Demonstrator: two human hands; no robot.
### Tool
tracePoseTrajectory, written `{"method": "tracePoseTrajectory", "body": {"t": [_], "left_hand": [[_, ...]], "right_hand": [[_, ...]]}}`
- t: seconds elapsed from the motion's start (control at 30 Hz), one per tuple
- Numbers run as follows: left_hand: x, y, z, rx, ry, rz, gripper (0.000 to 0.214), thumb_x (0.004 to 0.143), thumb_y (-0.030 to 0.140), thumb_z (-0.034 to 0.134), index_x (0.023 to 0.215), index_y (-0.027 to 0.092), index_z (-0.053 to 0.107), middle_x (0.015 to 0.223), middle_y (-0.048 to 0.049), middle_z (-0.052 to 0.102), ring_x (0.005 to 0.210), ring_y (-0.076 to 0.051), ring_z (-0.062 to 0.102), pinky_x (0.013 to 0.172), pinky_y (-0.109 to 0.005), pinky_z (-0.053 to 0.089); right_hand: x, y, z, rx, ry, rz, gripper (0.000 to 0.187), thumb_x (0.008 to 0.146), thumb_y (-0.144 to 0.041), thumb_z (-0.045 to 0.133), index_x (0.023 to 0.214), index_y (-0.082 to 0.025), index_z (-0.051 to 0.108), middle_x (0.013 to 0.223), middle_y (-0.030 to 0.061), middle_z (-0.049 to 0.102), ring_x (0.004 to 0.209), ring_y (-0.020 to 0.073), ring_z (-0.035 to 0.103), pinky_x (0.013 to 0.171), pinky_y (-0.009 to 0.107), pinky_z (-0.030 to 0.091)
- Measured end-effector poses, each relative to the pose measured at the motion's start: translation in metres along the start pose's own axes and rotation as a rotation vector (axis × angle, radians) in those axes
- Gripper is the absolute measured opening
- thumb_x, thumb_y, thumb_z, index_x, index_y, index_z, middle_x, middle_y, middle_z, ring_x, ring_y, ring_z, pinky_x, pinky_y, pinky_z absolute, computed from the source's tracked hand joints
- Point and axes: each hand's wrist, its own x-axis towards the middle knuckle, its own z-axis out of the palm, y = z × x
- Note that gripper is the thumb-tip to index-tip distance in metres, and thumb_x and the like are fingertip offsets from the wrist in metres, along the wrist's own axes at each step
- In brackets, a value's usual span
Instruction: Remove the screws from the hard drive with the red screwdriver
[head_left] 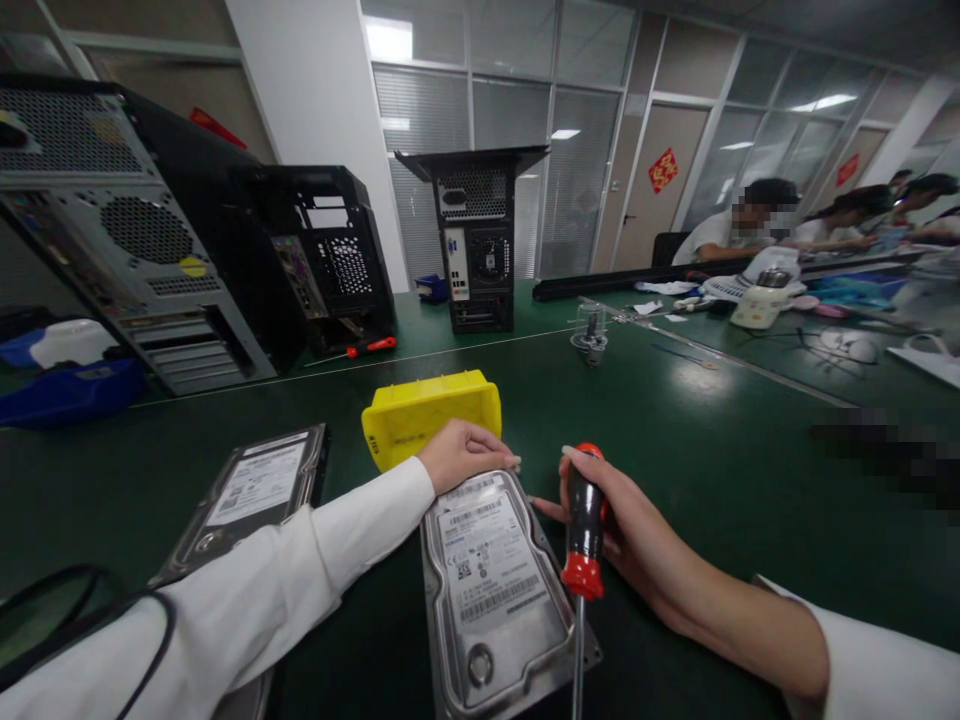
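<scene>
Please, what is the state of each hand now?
Left hand: at the far end of the hard drive; grip unclear.
Right hand: holding the screwdriver.

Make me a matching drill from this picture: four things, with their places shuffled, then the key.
Things
1. Yellow bin
2. Left hand
3. Black-and-red screwdriver
4. Small red-handled screwdriver

Places
A. Held in the right hand
B. Lying on the green table beside a black computer case
C. Just behind the left hand, as the camera sees it
D. At the far end of a hard drive

Right pairs: 1-C, 2-D, 3-A, 4-B
</scene>
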Motion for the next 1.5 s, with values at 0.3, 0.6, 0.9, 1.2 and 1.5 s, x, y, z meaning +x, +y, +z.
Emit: {"method": "tracePoseTrajectory", "body": {"t": [0.3,0.6,0.9,1.2,1.5], "left_hand": [[0.003,-0.009,0.001,0.042,-0.001,0.177,0.019,0.075,0.029,0.061,0.079,0.011,0.066,0.081,-0.0065,0.070,0.070,-0.013,0.063,0.060,-0.021,0.044],[0.000,0.004,-0.002,0.005,0.058,0.343,0.019,0.076,0.029,0.060,0.081,0.011,0.059,0.079,-0.0038,0.065,0.072,-0.011,0.059,0.066,-0.022,0.044],[0.001,0.001,-0.008,-0.001,0.042,0.292,0.025,0.078,0.029,0.059,0.092,0.010,0.067,0.085,-0.0089,0.071,0.080,-0.015,0.065,0.078,-0.027,0.049],[0.004,-0.007,-0.005,0.138,0.080,0.303,0.025,0.075,0.035,0.062,0.084,0.013,0.069,0.085,-0.0080,0.071,0.078,-0.017,0.066,0.070,-0.026,0.048],[0.007,-0.011,-0.007,0.249,0.067,0.384,0.023,0.073,0.035,0.064,0.075,0.013,0.071,0.083,-0.0062,0.070,0.080,-0.017,0.062,0.076,-0.026,0.045]], "right_hand": [[-0.001,0.000,-0.001,0.002,0.015,0.012,0.040,0.068,-0.049,0.064,0.081,-0.015,0.046,0.073,-0.0028,0.046,0.076,0.0069,0.054,0.092,0.028,0.048],[0.000,0.001,-0.002,-0.002,-0.003,-0.021,0.038,0.072,-0.049,0.061,0.080,-0.015,0.046,0.072,-0.0032,0.043,0.068,0.0038,0.048,0.089,0.028,0.049],[0.000,0.001,-0.004,-0.001,-0.013,-0.024,0.039,0.071,-0.049,0.062,0.082,-0.014,0.048,0.073,-0.0021,0.043,0.069,0.0043,0.046,0.081,0.024,0.051],[-0.001,0.000,-0.002,-0.002,-0.003,-0.024,0.039,0.071,-0.049,0.062,0.080,-0.014,0.047,0.072,-0.0024,0.042,0.067,0.0039,0.046,0.081,0.024,0.051],[0.000,0.001,-0.003,-0.007,-0.007,-0.017,0.037,0.073,-0.048,0.061,0.081,-0.014,0.047,0.073,-0.0023,0.042,0.073,0.0050,0.048,0.088,0.027,0.050]]}}
